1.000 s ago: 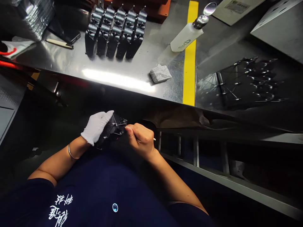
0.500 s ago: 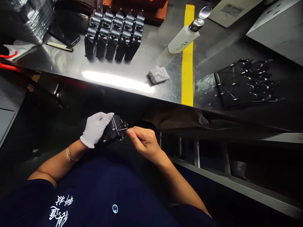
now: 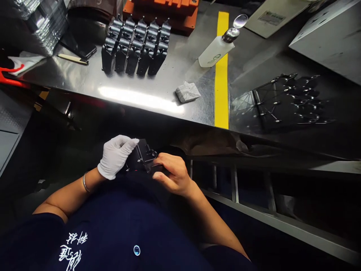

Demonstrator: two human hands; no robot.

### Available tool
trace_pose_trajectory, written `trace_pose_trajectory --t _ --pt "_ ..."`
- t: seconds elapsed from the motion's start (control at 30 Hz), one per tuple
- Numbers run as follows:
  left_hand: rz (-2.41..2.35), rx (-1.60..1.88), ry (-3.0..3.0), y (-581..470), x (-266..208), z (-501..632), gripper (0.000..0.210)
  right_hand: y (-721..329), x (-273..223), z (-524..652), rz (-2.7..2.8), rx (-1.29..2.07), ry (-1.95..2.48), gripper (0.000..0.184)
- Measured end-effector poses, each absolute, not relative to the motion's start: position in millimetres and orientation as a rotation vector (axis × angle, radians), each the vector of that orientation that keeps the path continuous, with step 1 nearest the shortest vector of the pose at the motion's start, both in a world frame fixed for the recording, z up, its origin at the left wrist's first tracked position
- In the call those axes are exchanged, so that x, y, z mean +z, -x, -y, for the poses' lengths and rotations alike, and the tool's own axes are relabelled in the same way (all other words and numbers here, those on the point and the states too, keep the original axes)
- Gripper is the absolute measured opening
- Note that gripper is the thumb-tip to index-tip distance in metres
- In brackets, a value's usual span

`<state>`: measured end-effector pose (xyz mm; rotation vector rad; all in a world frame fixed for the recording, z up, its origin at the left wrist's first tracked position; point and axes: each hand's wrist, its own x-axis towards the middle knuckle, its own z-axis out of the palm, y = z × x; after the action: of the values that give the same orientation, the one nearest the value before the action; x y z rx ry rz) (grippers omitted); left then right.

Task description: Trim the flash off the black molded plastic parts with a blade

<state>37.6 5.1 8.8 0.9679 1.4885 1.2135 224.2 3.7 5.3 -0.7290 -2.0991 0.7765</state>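
Observation:
In front of my shirt, my left hand, in a white glove, grips a black bracket-like part with bright edges and small round bosses. Its thumb and fingers close on the part's upper left side. My right hand is bare and is at the part's right end. The index finger reaches up to the edge there, while the thumb stands apart below it. I cannot make out anything held between them. The part's lower side is lost in shadow against the dark shirt.
On the metal bench stand several black ribbed parts in a row, a white bottle, a crumpled white wad and a pen. Thin metal pieces lie right of the yellow stripe. Below is a metal frame.
My right thumb has moved down, away from the index finger, which was pinched with it at the part's edge. The part has tilted slightly. My left hand keeps its grip.

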Motion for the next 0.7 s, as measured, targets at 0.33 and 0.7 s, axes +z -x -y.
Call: trace_pose_trajectory --t 0.33,0.7 --pt "-1.492 1.243 -0.819 -40.5 1.0 -17.9 0.044 -209.7 -9.6 -4.5 2.073 0.458 0.857 0.037" --pt "-1.092 1.367 -0.498 -44.7 4.6 -49.6 0.040 -249.8 26.2 -166.0 1.556 0.665 1.529 0.043"
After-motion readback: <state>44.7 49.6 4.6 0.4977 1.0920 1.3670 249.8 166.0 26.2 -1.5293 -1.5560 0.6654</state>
